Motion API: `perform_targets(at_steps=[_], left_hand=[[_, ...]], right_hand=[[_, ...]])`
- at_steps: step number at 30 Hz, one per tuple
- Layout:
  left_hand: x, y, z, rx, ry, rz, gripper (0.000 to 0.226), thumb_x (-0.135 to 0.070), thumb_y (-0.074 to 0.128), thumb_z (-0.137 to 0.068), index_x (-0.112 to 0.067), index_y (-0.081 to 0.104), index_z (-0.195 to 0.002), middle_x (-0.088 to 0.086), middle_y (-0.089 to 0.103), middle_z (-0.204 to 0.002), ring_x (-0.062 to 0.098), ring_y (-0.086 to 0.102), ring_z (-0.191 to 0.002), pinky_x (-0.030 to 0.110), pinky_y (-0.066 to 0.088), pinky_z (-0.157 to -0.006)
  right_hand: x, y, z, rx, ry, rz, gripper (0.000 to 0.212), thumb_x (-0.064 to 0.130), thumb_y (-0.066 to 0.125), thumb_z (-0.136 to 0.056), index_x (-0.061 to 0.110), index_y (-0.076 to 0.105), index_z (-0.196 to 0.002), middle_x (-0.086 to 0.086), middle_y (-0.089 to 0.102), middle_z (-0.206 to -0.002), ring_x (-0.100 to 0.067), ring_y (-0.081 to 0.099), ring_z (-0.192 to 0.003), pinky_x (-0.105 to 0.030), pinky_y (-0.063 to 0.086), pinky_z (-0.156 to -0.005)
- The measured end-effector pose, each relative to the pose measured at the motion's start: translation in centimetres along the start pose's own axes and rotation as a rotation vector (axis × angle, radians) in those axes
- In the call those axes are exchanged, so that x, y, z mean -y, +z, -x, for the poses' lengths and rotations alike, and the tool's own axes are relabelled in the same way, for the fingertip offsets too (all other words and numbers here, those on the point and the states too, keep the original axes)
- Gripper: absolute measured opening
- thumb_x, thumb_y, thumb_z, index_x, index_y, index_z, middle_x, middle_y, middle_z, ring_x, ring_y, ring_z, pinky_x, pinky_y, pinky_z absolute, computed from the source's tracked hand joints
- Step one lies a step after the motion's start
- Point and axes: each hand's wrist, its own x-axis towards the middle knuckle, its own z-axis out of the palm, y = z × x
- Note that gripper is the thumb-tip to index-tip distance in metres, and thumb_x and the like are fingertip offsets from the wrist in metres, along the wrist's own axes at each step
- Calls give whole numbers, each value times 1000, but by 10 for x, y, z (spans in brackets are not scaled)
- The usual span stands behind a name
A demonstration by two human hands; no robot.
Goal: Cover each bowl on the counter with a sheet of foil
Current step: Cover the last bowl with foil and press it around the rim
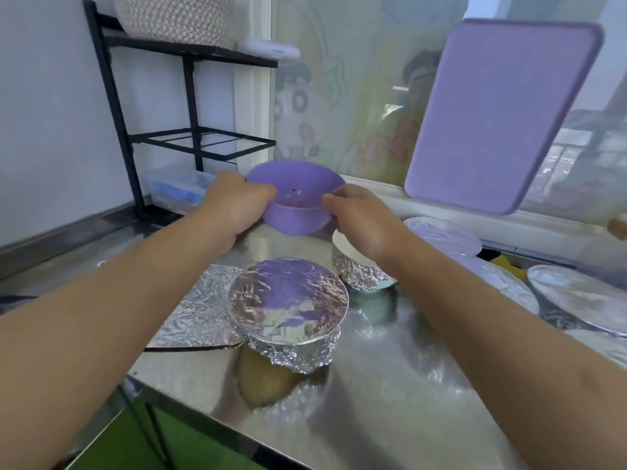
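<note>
At the left lies a loose crumpled foil sheet (pixel 200 307) on the steel counter (pixel 390 401). Your left hand (pixel 234 205) grips the left rim of the purple bowl (pixel 295 198), which is at the back of the counter – still uncovered. Your right hand (pixel 359 215) pinches the right rim. Two foil-covered bowls, one large (pixel 288 310) and one smaller (pixel 359 269), stand in front. I think you should bring the bowl level over them – do not tilt it – and put it beside the loose sheet.
</note>
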Motion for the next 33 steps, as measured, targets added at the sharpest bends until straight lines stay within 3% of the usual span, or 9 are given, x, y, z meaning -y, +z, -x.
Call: perform_targets(at_steps=[3,7,9,16,22,26,29,31,33], left_hand=[[-26,5,39,3,27,-37,11,-23,64,-76,-15,57,-75,1,55,-70,21,49,-62,29,32,-55],[-46,21,95,116,27,-89,37,-35,62,-64,-12,68,-92,7,70,-85,25,62,-72,30,42,-60],[-49,33,126,172,36,-100,27,-31,64,-71,-11,68,-89,7,71,-87,22,65,-75,29,42,-61],[-37,75,222,337,67,-199,14,-22,61,-86,-19,57,-73,-11,52,-59,8,47,-50,22,32,-45],[-8,92,256,412,-4,-211,19,-25,63,-85,-12,54,-75,-8,47,-61,13,43,-56,30,29,-53],[0,88,264,437,-31,-135,13,-21,65,-90,-29,69,-82,-17,67,-66,9,63,-68,28,50,-66],[6,78,263,336,-100,-82,20,-48,68,-83,-32,67,-94,-6,77,-92,20,74,-92,46,61,-91],[11,62,257,190,-73,-78,34,-59,62,-74,-33,67,-96,-10,75,-88,24,74,-90,50,62,-85],[12,41,251,29,17,-83,20,-51,64,-86,-35,66,-97,-14,72,-87,20,72,-86,48,61,-79]], right_hand=[[7,-34,42,-68,-18,17,35,49,51,-78,25,69,-96,4,72,-94,-25,67,-99,-48,54,-96],[-5,-76,108,-119,11,44,22,40,56,-92,24,71,-94,4,68,-86,-22,63,-85,-39,52,-82],[-16,-93,142,-119,72,19,25,42,58,-89,23,72,-95,-2,73,-92,-27,71,-91,-43,58,-88],[-56,-116,233,-128,227,88,16,34,60,-92,23,72,-95,3,74,-93,-21,71,-90,-39,55,-83],[-87,-109,259,-69,304,160,12,37,60,-96,27,66,-98,5,68,-98,-17,64,-95,-36,50,-86],[-93,-110,257,-36,337,180,19,40,58,-97,26,62,-111,5,66,-112,-19,65,-99,-39,51,-89],[-84,-111,252,-66,296,348,30,39,53,-100,22,53,-125,-2,60,-123,-22,56,-101,-37,42,-83],[-69,-105,249,-163,153,422,32,34,54,-101,18,53,-129,-3,55,-129,-23,52,-108,-34,38,-85],[-45,-90,243,-215,12,390,36,27,56,-100,17,53,-134,-1,54,-130,-22,53,-116,-28,36,-87]])
